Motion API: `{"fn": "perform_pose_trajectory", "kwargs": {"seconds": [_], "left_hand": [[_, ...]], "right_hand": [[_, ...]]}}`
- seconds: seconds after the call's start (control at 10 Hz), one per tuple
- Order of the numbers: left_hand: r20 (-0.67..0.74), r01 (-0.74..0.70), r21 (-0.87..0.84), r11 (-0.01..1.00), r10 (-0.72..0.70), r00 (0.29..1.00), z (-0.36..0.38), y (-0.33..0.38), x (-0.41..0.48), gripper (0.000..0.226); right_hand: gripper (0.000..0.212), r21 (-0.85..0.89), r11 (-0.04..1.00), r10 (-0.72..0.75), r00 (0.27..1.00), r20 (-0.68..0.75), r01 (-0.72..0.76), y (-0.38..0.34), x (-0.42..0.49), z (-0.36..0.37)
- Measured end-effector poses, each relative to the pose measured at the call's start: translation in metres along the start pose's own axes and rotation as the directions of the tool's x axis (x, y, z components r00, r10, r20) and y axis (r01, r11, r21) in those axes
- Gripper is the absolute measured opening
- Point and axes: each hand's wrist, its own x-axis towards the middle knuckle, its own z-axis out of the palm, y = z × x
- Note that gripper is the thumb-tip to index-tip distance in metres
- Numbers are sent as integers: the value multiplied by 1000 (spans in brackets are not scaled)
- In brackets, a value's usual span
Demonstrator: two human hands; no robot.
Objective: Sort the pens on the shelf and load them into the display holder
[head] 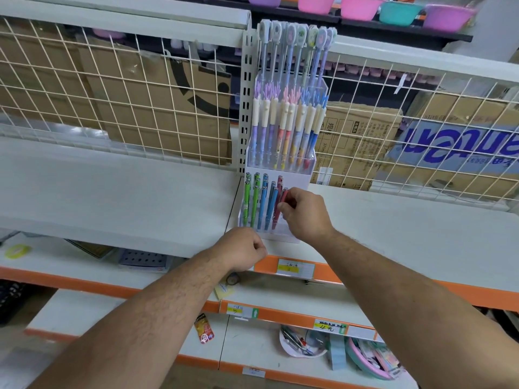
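A clear tiered display holder (306,164) stands on the white shelf (393,228). Its back tier holds tall pens with oval toppers (292,35), its middle tier pastel pens with cream caps (283,127), its front tier green pens (248,200), blue pens (265,204) and red pens (279,186). My right hand (304,214) pinches a red pen (284,196) at the right end of the front tier. My left hand (243,249) is curled at the holder's front left base; I cannot tell whether it holds anything.
A wire grid backs the shelf, with cardboard boxes (356,144) behind it. Coloured plastic bowls (359,7) line the top shelf. Lower shelves carry a tape roll (18,251), a red packet (204,329) and a bowl of small items (302,343). Orange price strips edge the shelves.
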Motion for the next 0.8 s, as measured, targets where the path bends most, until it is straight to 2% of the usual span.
{"fn": "perform_pose_trajectory", "kwargs": {"seconds": [0.1, 0.3, 0.7, 0.8], "left_hand": [[1, 3, 1, 1000, -3, 1000, -1, 0, 0, 16], [18, -2, 16, 1000, 2, 1000, -2, 2, -1, 17], [48, -11, 32, 999, 10, 999, -4, 4, -4, 19], [39, -20, 35, 999, 19, 999, -4, 4, -3, 20]], "right_hand": [[10, 24, 999, 31, 1000, 5, -31, -1, 2, -2], [10, -32, 999, -2, 1000, -2, 2, -1, -5, 3], [13, -14, 990, 138, 990, 22, -138, -4, -10, 9], [19, -9, 985, 170, 985, -19, -170, -3, -20, 12]]}}
